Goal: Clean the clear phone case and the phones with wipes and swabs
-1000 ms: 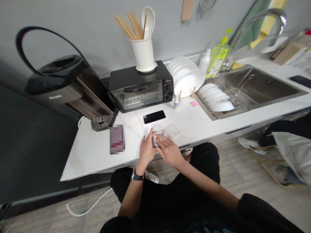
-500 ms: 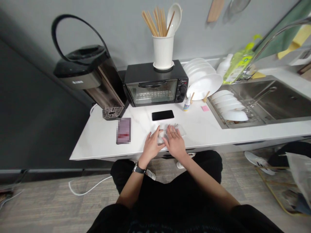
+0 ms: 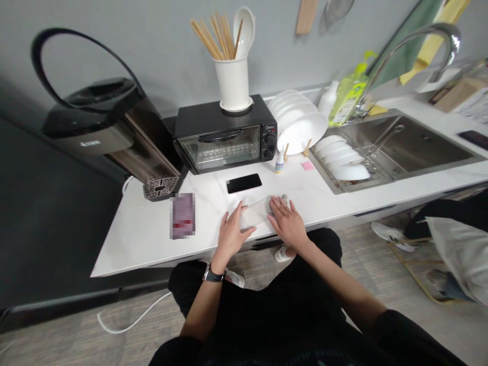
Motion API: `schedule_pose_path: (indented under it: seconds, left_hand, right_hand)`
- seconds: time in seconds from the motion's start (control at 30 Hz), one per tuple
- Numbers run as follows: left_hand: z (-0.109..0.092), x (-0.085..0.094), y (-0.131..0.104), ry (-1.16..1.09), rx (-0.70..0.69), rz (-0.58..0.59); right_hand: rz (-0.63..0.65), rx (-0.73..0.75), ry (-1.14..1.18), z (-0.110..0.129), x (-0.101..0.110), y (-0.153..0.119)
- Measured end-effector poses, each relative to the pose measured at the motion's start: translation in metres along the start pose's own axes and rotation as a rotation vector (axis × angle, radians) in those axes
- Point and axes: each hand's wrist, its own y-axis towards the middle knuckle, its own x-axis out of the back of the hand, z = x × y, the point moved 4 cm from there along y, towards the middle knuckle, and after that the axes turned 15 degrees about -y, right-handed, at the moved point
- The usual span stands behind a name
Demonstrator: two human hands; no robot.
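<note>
A clear, flat rectangular piece [image 3: 254, 214] lies on the counter between my hands; its kind cannot be made out. My left hand [image 3: 231, 233] is at its left end, fingers and thumb spread apart along the edges. My right hand [image 3: 287, 218] rests over its right end, fingers stretched out flat and thumb apart. A small crumpled greyish thing [image 3: 284, 197], perhaps a cloth, peeks out from under the right fingertips; most of it is hidden. Just behind the clear piece lies a phone [image 3: 244, 183] with a dark screen.
A purplish packet [image 3: 183, 211] lies to the left, before a drinks dispenser [image 3: 125, 137]. Behind stands a toaster oven [image 3: 224, 137] with a chopstick holder [image 3: 232, 81] on top. A small bottle [image 3: 279, 163], a pink note [image 3: 307, 165], plates [image 3: 303, 129] and a sink [image 3: 412, 157] are rightward.
My right hand has slid right along the clear piece, away from the left hand, with the greyish thing under its fingers. More of the clear piece shows between the hands. The view has turned rightward.
</note>
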Motion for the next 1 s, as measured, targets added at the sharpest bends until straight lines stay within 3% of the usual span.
schedule_pose_path:
  seconds: [0.13,0.3,0.43,0.57,0.63,0.73,0.83,0.93,1.0]
  left_hand:
    - [0.000,0.000,-0.001,0.000,0.003,-0.001]
    - [0.002,0.000,-0.003,0.007,0.025,0.029]
    - [0.000,0.000,-0.001,0.001,0.035,0.043]
    - [-0.003,-0.001,0.001,0.010,0.047,0.025]
    - [-0.003,-0.002,0.001,0.017,0.058,0.023]
    - [0.000,-0.003,0.000,0.008,0.044,0.017]
    - [0.003,-0.003,-0.002,0.002,0.012,0.010]
    - [0.005,-0.002,-0.003,0.030,0.020,0.015]
    - [0.005,-0.002,-0.004,0.048,0.040,0.033]
  right_hand:
    - [-0.015,0.021,0.016,0.028,-0.002,0.010]
    - [-0.005,0.116,0.089,0.071,0.006,-0.001]
    - [0.008,0.135,0.111,0.051,0.010,-0.012]
    - [0.003,0.031,0.076,0.010,0.008,-0.011]
    - [-0.007,-0.018,0.055,0.001,0.005,-0.005]
    - [-0.020,-0.045,0.039,0.012,-0.001,0.006]
    - [-0.024,-0.011,0.048,0.043,-0.003,0.012]
    - [-0.016,0.057,0.076,0.068,0.001,0.006]
    - [-0.003,0.102,0.089,0.072,0.006,-0.003]
